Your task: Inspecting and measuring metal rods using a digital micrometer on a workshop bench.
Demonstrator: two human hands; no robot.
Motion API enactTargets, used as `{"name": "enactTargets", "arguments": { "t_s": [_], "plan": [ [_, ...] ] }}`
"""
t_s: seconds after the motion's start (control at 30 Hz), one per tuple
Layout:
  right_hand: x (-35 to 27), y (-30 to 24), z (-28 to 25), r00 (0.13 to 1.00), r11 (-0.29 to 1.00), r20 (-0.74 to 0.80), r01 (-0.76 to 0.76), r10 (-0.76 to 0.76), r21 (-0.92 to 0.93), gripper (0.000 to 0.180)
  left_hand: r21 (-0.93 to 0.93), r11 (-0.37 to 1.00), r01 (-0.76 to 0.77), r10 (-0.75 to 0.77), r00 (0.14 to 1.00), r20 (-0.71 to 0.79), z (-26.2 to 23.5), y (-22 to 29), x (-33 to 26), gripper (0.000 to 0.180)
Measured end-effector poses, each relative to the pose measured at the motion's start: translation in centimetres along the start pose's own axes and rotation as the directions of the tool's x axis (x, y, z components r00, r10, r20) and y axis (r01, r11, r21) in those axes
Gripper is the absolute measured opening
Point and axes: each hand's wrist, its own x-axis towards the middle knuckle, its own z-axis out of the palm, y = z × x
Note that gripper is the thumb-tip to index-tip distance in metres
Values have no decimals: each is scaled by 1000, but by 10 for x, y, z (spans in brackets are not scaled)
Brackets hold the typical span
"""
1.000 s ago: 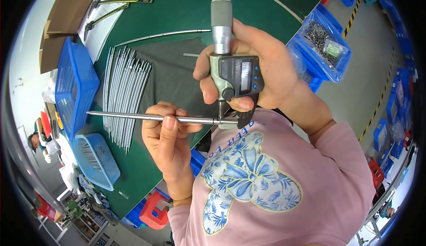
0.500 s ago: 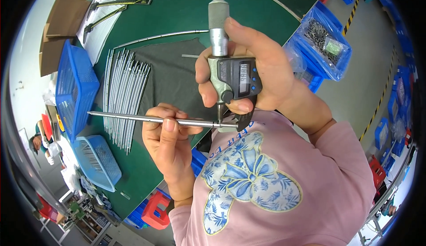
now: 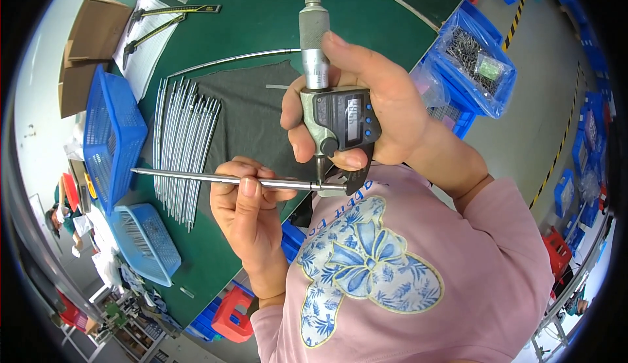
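Steel rod point(image 3: 216, 178), thin and long, lies level in the left hand point(image 3: 245, 209), fingers closed round it near one end so the tip sits between the anvils of a digital micrometer point(image 3: 333, 117). The right hand point(image 3: 373, 111) grips that gauge upright, display facing the person. Beyond, more rods point(image 3: 183, 140) lie in a row on grey cloth point(image 3: 252, 121) near the desk's point(image 3: 261, 16) left edge, beside blue baskets point(image 3: 111, 134).

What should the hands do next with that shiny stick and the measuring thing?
Probably hold steady and read the screen. The right hand holds the digital micrometer upright, and the end of the metal rod, gripped by the left hand, already sits in its gap, so the measuring seems set up.
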Motion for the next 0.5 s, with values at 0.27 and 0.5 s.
{"name": "enactTargets", "arguments": {
  "t_s": [0.27, 0.5],
  "plan": [
    [5, 2, -9, 994, 977, -7, 105, -108, -188, 60, -116, 993, 19, -28, 997, -73, -13, 17, -1, 27],
    [21, -5, -14, 904, 813, -177, 247, -389, -527, 37, -189, 837, 514, -397, 807, 436, -48, 49, -14, 43]
  ]
}}
